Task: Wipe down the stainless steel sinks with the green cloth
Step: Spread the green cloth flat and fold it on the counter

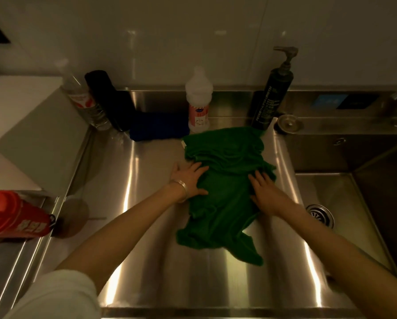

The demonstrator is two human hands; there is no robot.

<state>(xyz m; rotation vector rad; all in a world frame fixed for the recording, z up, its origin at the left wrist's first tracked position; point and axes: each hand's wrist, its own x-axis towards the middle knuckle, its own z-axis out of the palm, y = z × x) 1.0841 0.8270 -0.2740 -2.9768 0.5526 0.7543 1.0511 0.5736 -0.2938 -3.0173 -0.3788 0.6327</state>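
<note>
The green cloth (225,192) lies crumpled and spread on the ribbed steel drainboard (147,226), just left of the sink basin (344,203), seemingly damp.

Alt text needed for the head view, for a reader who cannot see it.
Left hand and right hand press flat on a crumpled green cloth spread over a stainless steel drainboard. A sink basin lies right; bottles and a pump dispenser stand behind.

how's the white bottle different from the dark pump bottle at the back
The white bottle is pale with a pink label and plain rounded top; the dark pump bottle is black-green, taller, slimmer, with a pump head. The white one stands left of the green cloth, the dark one right. Both stand upright.
</note>
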